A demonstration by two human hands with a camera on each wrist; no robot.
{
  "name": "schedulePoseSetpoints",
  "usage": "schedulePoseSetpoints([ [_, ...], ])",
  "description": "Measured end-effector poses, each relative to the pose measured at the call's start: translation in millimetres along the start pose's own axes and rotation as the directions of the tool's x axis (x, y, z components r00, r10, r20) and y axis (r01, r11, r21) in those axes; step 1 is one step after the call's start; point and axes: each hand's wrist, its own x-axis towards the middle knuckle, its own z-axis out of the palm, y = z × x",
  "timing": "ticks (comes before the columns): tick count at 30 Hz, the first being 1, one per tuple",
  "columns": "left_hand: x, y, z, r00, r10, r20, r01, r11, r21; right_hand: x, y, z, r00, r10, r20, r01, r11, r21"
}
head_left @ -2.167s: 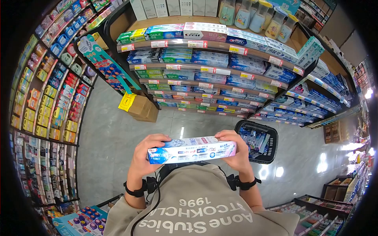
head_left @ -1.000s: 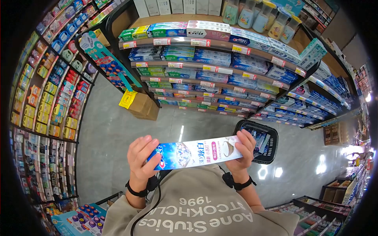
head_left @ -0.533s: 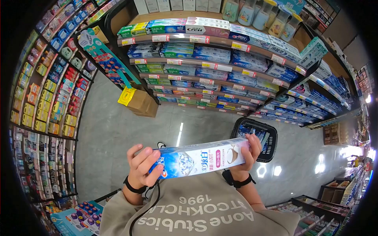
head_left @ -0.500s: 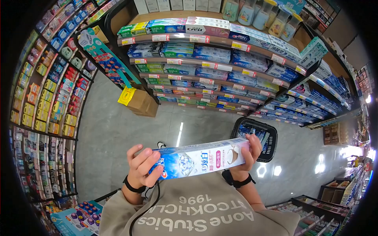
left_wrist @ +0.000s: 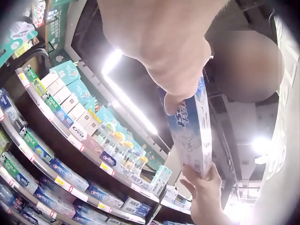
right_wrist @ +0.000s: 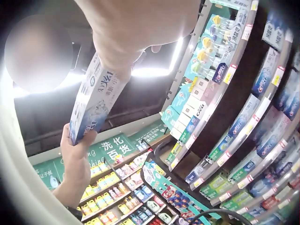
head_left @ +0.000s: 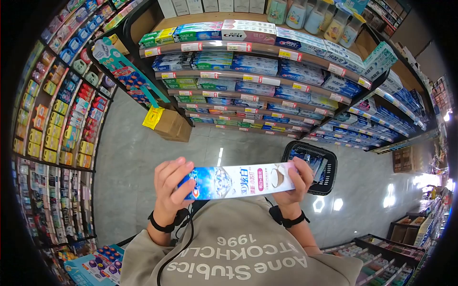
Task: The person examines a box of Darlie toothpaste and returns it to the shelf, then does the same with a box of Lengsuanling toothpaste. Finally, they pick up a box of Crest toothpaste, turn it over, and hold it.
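Note:
A long Crest toothpaste box (head_left: 238, 181), blue at one end and white along the rest, is held level in front of the chest, its printed front face turned up. My left hand (head_left: 171, 188) grips the blue end, fingers behind and thumb over the front. The white end with the coconut picture is gripped by my right hand (head_left: 296, 183). In the left wrist view the toothpaste box (left_wrist: 190, 133) spans between both hands. From the right wrist the same box (right_wrist: 96, 101) slants down to the left hand (right_wrist: 77, 157).
Shelves of toothpaste boxes (head_left: 257, 69) curve ahead. On the floor at the right stands a black shopping basket (head_left: 329, 183) with several packs inside. A cardboard carton (head_left: 174, 127) sits by the shelf's left end. Bottle-filled shelves (head_left: 59, 109) line the left.
The toothpaste box has turned from its side face to its printed front, tilted briefly, then come level again. Both hands have kept hold and shifted their grip on its ends.

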Motion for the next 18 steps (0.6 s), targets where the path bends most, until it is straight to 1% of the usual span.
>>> schedulePoseSetpoints([
  [1,4,-4,0,1.000,-0.001,-0.001,0.001,0.999,-0.035,1,2,0,0.999,0.012,0.030,-0.013,1.000,0.004],
  [2,5,-8,2,0.999,-0.032,0.007,0.032,0.998,-0.057,3,3,0,0.998,0.024,0.060,-0.025,1.000,0.006],
  [3,4,-12,5,0.998,-0.062,0.013,0.063,0.995,-0.078,6,8,5,0.996,0.056,0.073,-0.061,0.995,0.074],
  [6,8,-22,13,0.993,-0.114,0.027,0.116,0.987,-0.111,12,16,7,0.958,0.182,0.221,-0.226,0.955,0.192],
  [7,8,-24,14,0.991,-0.127,0.047,0.131,0.985,-0.114,13,19,6,0.949,0.185,0.255,-0.239,0.950,0.200],
  [10,11,-26,17,0.980,-0.186,0.068,0.194,0.971,-0.139,18,19,5,0.934,0.191,0.302,-0.252,0.951,0.177],
  [11,12,-26,19,0.975,-0.211,0.070,0.220,0.964,-0.152,18,19,5,0.926,0.215,0.309,-0.281,0.942,0.186],
  [13,8,-28,21,0.941,-0.304,0.148,0.330,0.921,-0.205,15,18,4,0.906,0.265,0.329,-0.343,0.916,0.206],
  [14,2,-26,20,0.913,-0.358,0.194,0.396,0.891,-0.223,11,16,2,0.869,0.328,0.371,-0.427,0.875,0.227],
  [15,-1,-27,24,0.919,-0.359,0.162,0.390,0.883,-0.259,12,18,3,0.835,0.375,0.402,-0.494,0.833,0.250],
  [16,-4,-27,26,0.918,-0.362,0.164,0.394,0.882,-0.258,13,20,4,0.798,0.418,0.434,-0.558,0.785,0.269],
  [17,-7,-27,27,0.916,-0.365,0.168,0.398,0.881,-0.255,14,21,4,0.796,0.400,0.454,-0.546,0.799,0.254],
  [18,-9,-26,26,0.913,-0.369,0.172,0.403,0.880,-0.252,14,22,4,0.785,0.403,0.470,-0.559,0.787,0.259],
])
